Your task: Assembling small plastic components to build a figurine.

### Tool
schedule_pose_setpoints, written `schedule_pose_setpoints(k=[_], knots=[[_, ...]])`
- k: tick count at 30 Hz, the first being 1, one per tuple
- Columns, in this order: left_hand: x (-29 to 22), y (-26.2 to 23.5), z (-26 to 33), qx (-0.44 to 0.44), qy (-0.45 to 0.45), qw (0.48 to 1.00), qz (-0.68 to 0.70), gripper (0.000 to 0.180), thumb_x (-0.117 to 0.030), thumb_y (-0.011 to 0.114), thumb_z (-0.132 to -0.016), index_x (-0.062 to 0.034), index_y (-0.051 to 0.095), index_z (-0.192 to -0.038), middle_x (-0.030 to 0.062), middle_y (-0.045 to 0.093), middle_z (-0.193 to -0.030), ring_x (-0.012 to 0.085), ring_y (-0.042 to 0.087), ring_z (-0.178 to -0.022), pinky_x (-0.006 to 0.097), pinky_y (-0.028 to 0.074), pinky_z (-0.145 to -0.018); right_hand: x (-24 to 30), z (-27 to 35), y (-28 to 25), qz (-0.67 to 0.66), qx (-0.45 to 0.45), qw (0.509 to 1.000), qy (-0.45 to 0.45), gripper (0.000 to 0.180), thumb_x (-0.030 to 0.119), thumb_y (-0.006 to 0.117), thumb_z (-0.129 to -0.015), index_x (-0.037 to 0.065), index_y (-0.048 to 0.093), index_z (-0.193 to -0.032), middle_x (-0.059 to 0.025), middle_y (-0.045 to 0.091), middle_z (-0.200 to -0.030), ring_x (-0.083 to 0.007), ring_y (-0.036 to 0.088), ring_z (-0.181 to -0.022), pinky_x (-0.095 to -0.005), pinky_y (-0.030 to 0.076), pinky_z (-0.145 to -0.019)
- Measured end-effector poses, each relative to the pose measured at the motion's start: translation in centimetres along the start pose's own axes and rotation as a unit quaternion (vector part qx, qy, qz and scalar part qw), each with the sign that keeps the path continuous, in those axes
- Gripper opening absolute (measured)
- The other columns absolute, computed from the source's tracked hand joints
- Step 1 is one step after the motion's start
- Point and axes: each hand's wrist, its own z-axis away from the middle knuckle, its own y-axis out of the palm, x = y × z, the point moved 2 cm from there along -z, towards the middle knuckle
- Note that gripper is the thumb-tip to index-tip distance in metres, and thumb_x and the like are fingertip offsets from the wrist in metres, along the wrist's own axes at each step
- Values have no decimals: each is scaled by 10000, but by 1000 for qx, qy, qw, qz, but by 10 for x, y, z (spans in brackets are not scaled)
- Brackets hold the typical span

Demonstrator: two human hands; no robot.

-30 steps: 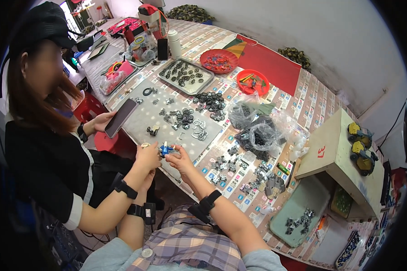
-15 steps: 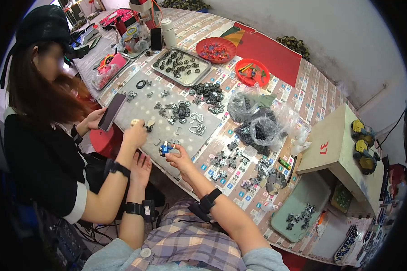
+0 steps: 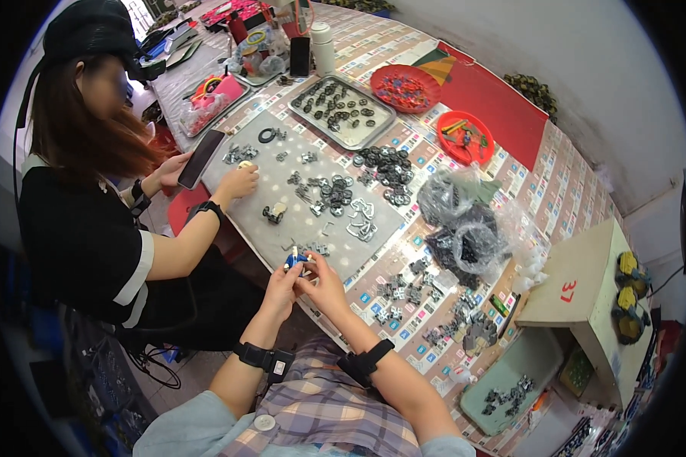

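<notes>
In front of me, over the near edge of a grey work board point(image 3: 244, 232), both my hands meet at a small blue-and-white toy piece point(image 3: 296, 260). My left hand point(image 3: 280, 291) pinches it from the left. From the other side, the fingers of my right hand point(image 3: 324, 286) close on it too, partly hiding it. Small grey parts point(image 3: 318, 249) lie just beyond the toy piece. A small toy with black wheels point(image 3: 274, 214) sits farther off on the board. At the left, a co-worker's hand point(image 3: 238, 183) holds something pale; their other hand grips a dark phone point(image 3: 200, 160).
Behind the board's loose wheels and clips stand a metal tray point(image 3: 343, 137) of black wheels, two red dishes point(image 3: 404, 103) and a white bottle point(image 3: 322, 49). To the right are plastic bags point(image 3: 472, 228), grey part piles, a cream box point(image 3: 579, 282) and a green tray point(image 3: 476, 415).
My left hand has come up from an open palm and closed on the blue toy piece beside my right. The co-worker's hand moved away; the wheeled toy rests on the board.
</notes>
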Motion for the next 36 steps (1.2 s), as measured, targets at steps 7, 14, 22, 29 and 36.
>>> schedule_pose_setpoints(k=[7, 14, 22, 29, 36], knots=[[-32, -45, -69, -169, 132, 976, -22, 305, -176, 578, -848, -26, 431, -1069, 89, 596, -949, 145, 596, -723, 228, 477, -578, -7, 0, -39, 30, -6, 998, 49, 554, 198, 637, -784, 75, 381, -1260, -121, 601, -1033, -185, 573, -893, -288, 451, -751], [-28, -158, -169, -384, 240, 837, -307, 243, -185, 656, -757, -20, 556, -904, 47, 579, -755, 98, 518, -614, 223, 400, -519, -20, 60, -111, -103, -85, 969, 206, 375, 79, 577, -825, 9, 442, -1167, -97, 624, -893, -139, 582, -837, -225, 436, -734], [-55, -140, -230, -362, 257, 730, -519, 328, -193, 698, -666, 12, 598, -902, 109, 598, -742, 233, 555, -655, 334, 435, -616, -23, 112, -135, -144, -197, 929, 277, 315, 85, 562, -837, 7, 469, -1128, -122, 635, -887, -145, 588, -806, -239, 441, -725], [-28, -150, -242, -330, 267, 718, -551, 352, -238, 648, -733, -13, 560, -989, 102, 567, -882, 226, 517, -841, 319, 414, -720, -13, 96, -132, -156, -213, 925, 274, 313, 94, 569, -838, -2, 471, -1119, -122, 632, -885, -143, 582, -806, -244, 446, -732], [-23, -177, -225, -258, 221, 746, -572, 396, -293, 602, -801, -21, 523, -1078, 93, 535, -1074, 223, 460, -1055, 305, 390, -852, -7, 98, -132, -160, -195, 933, 258, 318, 98, 578, -832, -11, 477, -1113, -114, 630, -879, -138, 581, -785, -240, 450, -733]])
